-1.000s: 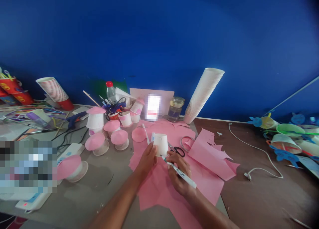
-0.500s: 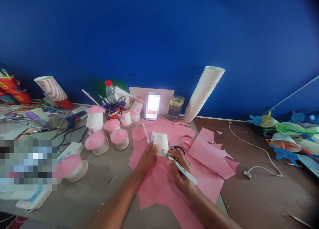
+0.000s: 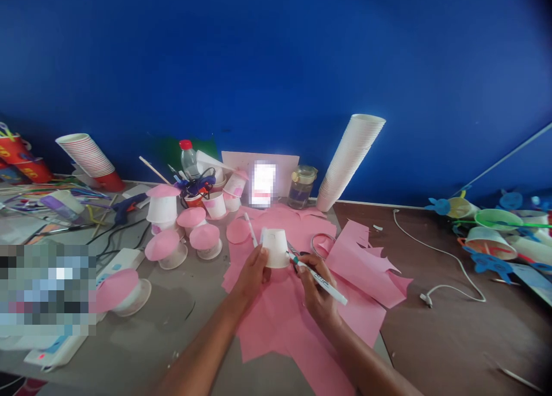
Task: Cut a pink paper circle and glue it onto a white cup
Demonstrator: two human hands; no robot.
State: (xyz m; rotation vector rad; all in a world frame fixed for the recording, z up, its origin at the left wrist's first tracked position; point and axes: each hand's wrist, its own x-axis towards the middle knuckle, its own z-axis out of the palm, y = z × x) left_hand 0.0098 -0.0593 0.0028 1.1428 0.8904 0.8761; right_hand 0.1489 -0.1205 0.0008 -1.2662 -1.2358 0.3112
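Note:
My left hand (image 3: 254, 272) is shut around a white paper cup (image 3: 275, 248), which stands upside down above the pink paper. My right hand (image 3: 314, 289) grips an Artline marker (image 3: 321, 281), its tip close to the cup's right side. Large ragged sheets of pink paper (image 3: 269, 327) lie beneath both hands. Black-handled scissors (image 3: 297, 253) sit partly hidden behind my right hand. A pink paper circle (image 3: 238, 231) and a white pen (image 3: 250, 229) lie just beyond the cup.
Upturned cups with pink paper cones (image 3: 161, 246) stand to the left, beside a glue gun (image 3: 129, 206). At the back are a tall stack of white cups (image 3: 347, 163), a plastic bottle (image 3: 188, 160) and a glass jar (image 3: 302, 188). Paper-cup crafts (image 3: 487, 242) and a white cable (image 3: 440, 258) lie right.
My right hand has brought the marker tip closer to the cup, moving up and to the left. The whole view has shifted slightly as my head moved.

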